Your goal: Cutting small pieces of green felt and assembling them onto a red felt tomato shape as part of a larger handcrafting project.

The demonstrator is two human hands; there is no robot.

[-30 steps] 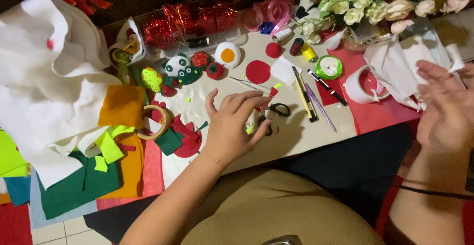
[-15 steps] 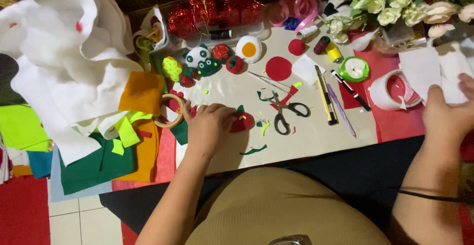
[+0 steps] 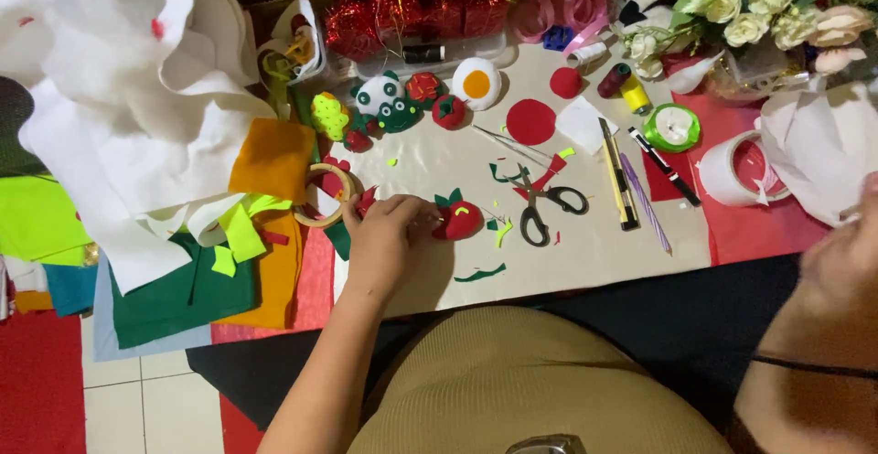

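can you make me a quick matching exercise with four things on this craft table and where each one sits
Things:
1. red felt strawberry
2. scissors
3. fried egg felt piece
4. roll of white tape

Places:
A. at the far side of the table, right of the small red stuffed pieces
B. right beside the fingers of the left hand
C. on the red felt at the right, near the white cloth
D. mid-table, handles toward the person, just right of the strawberry

Pairs: 1-B, 2-D, 3-A, 4-C
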